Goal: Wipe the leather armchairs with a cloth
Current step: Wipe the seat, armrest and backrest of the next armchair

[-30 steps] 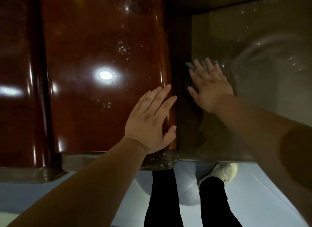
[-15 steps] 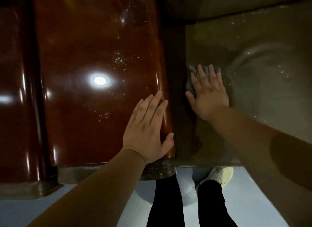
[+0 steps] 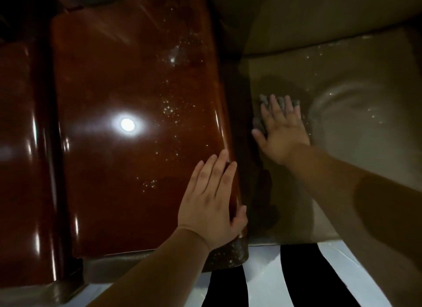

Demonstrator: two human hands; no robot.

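Note:
A glossy reddish-brown armrest top (image 3: 127, 165) fills the left and middle of the view. My left hand (image 3: 211, 201) rests flat on its near right edge, fingers straight. To the right lies the olive-brown leather seat (image 3: 356, 146) of the armchair. My right hand (image 3: 282, 130) presses flat on a small grey cloth (image 3: 262, 101) at the seat's left side, beside the armrest. Only the cloth's edges show past my fingers.
The seat's backrest (image 3: 319, 18) rises at the top right. A second dark glossy armrest (image 3: 16, 146) lies at the far left. My legs in black trousers (image 3: 299, 281) stand on a pale floor (image 3: 262, 281) at the chair's front edge.
My right hand has slid the cloth a short way along the seat beside the armrest. My left hand has stayed on the armrest's edge. The view has shifted slightly.

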